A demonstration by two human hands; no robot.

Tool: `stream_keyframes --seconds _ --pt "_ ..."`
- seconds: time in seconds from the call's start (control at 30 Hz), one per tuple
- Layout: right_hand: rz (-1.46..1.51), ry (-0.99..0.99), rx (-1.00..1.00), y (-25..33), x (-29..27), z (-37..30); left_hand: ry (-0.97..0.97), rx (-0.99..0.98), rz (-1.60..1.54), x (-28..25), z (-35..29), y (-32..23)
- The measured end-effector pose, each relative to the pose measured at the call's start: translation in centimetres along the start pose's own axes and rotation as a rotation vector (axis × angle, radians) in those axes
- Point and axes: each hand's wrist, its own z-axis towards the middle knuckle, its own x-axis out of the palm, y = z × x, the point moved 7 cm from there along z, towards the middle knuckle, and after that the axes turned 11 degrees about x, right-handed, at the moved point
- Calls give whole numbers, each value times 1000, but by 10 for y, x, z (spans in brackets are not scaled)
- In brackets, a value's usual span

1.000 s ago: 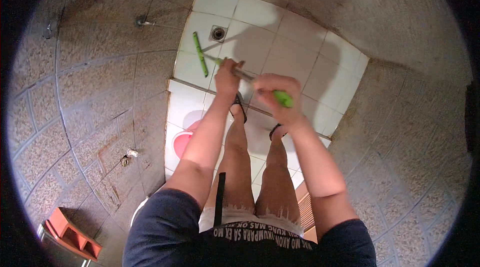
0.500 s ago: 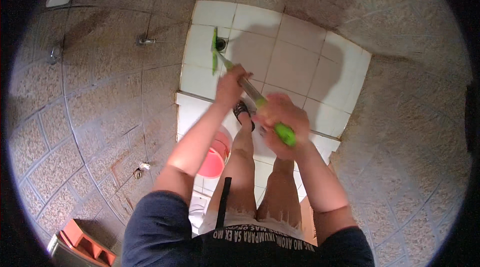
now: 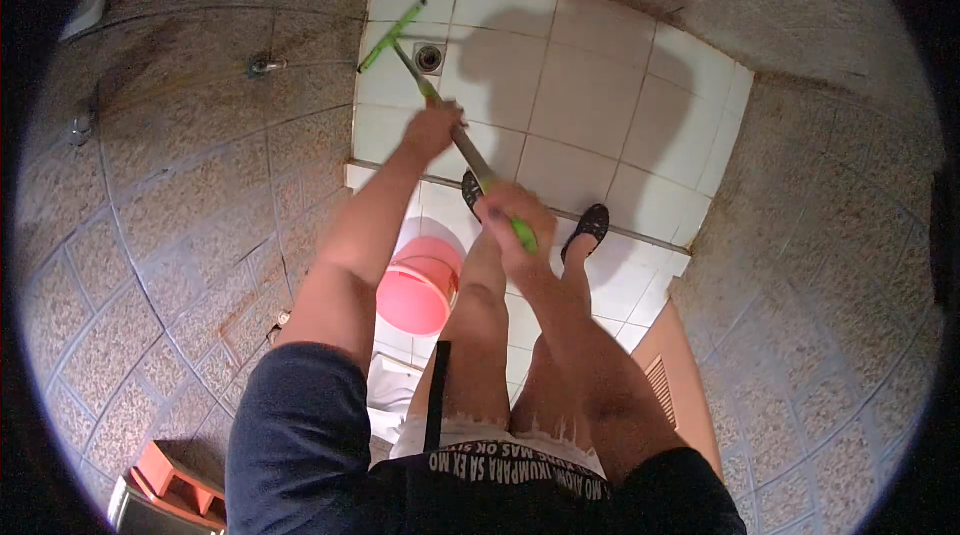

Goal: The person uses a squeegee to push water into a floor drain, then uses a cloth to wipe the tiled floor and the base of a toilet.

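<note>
A floor squeegee (image 3: 470,157) with a green blade and a grey pole slants across the middle of the view. My left hand (image 3: 434,129) is wrapped round the pole below its head. Nearer to me, my right hand (image 3: 518,219) closes round the green grip at the pole's upper end. The green blade (image 3: 392,36) lies tilted on the white tiles by the left wall, just left of the round floor drain (image 3: 428,58) and apart from it.
A pink bucket (image 3: 415,300) stands left of my legs. A low raised step (image 3: 640,235) crosses the floor at my feet, which wear dark shoes (image 3: 592,222). Taps (image 3: 266,66) stick out of the stone-tiled left wall. An orange-brown door (image 3: 668,375) with a vent is at right.
The squeegee's blade has moved from over the drain to the left and farther away, uncovering the drain. Both hands have shifted left with the pole.
</note>
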Motion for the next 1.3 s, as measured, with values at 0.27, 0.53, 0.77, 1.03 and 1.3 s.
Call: stream_keyframes --seconds 0.27,0.53,0.77,1.03,1.3 --pt "-43 256 -62 69 -75 -58 174 -115 -68 -1 -39 -118" --pt "244 634 -240 119 -77 -39 -1321 -440 -1127 32 -111 -127" --pt "-44 739 -373 84 -63 -5 -1058 -842 -535 67 -107 -132" --pt "65 643 -16 112 -116 108 -1480 -401 -1222 66 46 -81" --pt "216 313 -112 112 -161 126 -993 -332 -303 -12 90 -160"
